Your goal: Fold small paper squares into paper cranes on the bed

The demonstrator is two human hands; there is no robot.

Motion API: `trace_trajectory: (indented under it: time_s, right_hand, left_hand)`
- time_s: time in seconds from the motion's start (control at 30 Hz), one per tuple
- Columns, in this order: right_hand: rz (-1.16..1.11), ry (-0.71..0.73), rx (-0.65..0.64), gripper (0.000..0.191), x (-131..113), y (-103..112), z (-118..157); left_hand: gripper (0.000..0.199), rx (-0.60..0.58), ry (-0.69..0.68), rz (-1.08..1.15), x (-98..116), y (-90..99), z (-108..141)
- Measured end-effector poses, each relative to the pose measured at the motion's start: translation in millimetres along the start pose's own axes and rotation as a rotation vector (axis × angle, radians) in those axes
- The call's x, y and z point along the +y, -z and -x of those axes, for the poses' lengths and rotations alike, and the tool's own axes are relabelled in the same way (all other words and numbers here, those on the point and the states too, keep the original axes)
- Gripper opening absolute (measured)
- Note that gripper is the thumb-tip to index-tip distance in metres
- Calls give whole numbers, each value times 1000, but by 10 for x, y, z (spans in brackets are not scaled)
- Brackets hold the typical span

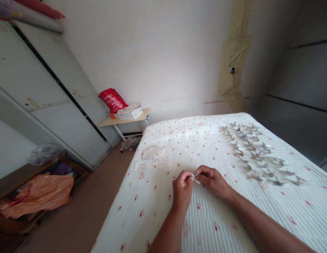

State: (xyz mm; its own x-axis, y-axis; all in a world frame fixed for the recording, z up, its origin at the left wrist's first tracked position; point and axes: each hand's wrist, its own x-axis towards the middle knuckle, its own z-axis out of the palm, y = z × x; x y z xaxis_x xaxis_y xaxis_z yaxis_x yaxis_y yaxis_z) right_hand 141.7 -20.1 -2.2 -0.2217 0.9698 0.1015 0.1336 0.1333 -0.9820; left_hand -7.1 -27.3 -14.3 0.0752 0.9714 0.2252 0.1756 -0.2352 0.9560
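Note:
Between my two hands is a small piece of folded paper [196, 180], pale and narrow, partly hidden by the fingers. My left hand [182, 188] pinches it from the left side. From the right, my right hand [213, 180] grips it between thumb and fingertips. Both hands are just above the bed. Several loose paper pieces with print, among them a printed square [164, 164], lie beyond my left hand. On the right side of the bed, rows of small folded paper cranes [258, 154] stand close together.
The bed [153, 211] has a white ribbed cover with red dots. Past its far left corner is a small table [108, 122] with a red bag [112, 100] and a white box [134, 113]. Grey cabinets [60, 105] line the left. An orange cloth or bag [44, 195] lies low at left.

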Motion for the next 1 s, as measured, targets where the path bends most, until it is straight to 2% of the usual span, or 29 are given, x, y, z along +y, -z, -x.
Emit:
trace_trajectory:
  time_s: [0.23,0.47,0.8,0.93,1.0]
  right_hand:
    - [-45,-38,-1,15,27,-3,-19]
    - [-45,-16,-1,14,61,-3,-16]
    - [-169,-57,-39,22,57,-7,-34]
    - [-118,-44,-26,17,54,-14,-27]
    - [-49,-29,-16,12,51,-1,-20]
  left_hand:
    - [11,-30,92,130,14,-15,-32]
    - [4,-34,81,112,-35,-10,-40]
    - [10,48,232,289,47,-20,-66]
    - [10,31,265,280,14,-32,-74]
    - [9,9,239,227,-18,-33,-72]
